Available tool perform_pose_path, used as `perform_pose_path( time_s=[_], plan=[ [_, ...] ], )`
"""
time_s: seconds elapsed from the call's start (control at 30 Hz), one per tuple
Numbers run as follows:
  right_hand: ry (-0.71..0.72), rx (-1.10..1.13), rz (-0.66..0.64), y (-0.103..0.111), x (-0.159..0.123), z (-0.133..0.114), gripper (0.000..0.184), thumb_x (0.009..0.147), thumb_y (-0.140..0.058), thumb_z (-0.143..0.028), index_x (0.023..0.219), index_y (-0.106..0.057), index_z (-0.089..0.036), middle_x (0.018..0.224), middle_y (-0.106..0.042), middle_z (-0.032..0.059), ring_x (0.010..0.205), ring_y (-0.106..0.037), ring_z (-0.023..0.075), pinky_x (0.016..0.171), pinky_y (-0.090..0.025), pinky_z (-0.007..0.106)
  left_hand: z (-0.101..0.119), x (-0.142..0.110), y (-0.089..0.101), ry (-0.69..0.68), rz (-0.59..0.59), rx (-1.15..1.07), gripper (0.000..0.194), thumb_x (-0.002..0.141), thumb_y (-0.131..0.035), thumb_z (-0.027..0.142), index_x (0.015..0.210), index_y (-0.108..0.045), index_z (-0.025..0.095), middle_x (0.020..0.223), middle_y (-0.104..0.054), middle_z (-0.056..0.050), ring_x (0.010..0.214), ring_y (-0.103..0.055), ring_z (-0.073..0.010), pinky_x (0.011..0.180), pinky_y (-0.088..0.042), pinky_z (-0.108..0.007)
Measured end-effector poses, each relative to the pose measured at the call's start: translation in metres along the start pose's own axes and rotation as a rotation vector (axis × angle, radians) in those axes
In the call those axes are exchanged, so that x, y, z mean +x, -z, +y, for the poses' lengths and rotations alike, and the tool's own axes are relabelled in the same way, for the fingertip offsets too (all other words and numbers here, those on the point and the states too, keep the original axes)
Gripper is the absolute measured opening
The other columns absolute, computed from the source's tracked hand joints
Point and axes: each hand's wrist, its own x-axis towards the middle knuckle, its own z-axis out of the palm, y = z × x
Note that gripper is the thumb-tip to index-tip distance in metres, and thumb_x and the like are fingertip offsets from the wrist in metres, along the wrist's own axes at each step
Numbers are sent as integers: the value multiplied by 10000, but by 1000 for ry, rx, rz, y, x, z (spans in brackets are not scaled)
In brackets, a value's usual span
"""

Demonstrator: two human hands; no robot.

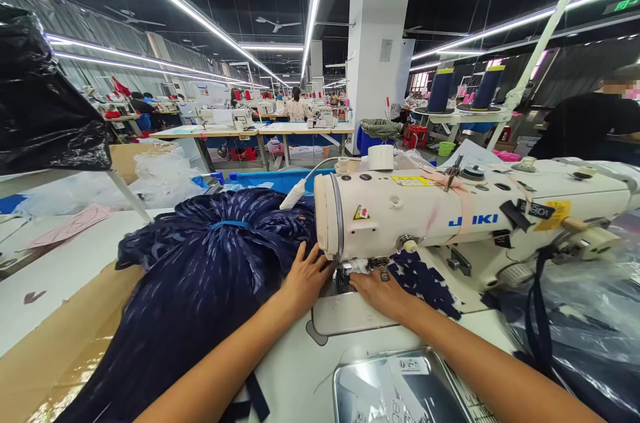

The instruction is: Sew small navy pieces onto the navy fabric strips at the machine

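Note:
A cream JUKI sewing machine (450, 213) stands across the table in front of me. My left hand (306, 279) lies flat, fingers stretched out, on a big heap of dark navy patterned fabric (200, 283) just left of the needle. My right hand (380, 291) rests flat, fingers extended, on the fabric piece under the presser foot (383, 269), on the machine bed. A strip of the navy fabric (425, 283) runs out to the right under the machine arm.
A metal tray (400, 386) with paper labels sits at the near table edge. Cardboard (55, 356) lies at left. Blue thread cones (465, 89) stand behind the machine. A person in black (590, 123) sits at right; other workers and tables fill the hall.

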Motion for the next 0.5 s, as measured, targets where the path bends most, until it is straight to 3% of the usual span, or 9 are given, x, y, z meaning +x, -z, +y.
perform_pose_path(
  time_s=[0.13, 0.33, 0.5],
  plan=[
    [-8, -58, -49, -8, -2, 3, 321, 800, -436, -48, 1008, -640, -186, 951, -672, 113, 854, -611, 294, 792, -490, 447, -1, 2, 3, 3, -17, -24, 354, 778, -481, 57, 1093, -596, 171, 1072, -610, -105, 1135, -453, -282, 1029, -221, -552],
    [30, -41, -6, -24, -3, 11, 385, 834, -320, -65, 1081, -594, -173, 1042, -641, 144, 863, -610, 298, 802, -479, 492, -3, 9, 0, -15, 26, -44, 453, 747, -499, 41, 1172, -552, 188, 1165, -576, -103, 1150, -440, -284, 1014, -243, -546],
    [26, -38, -25, -30, -4, 16, 403, 830, -310, -57, 1098, -586, -175, 975, -659, 139, 847, -615, 287, 818, -476, 487, -5, 12, -3, -20, 49, -28, 431, 751, -484, 41, 1150, -571, 181, 1129, -594, -110, 1116, -465, -280, 1016, -225, -546]
  ],
)
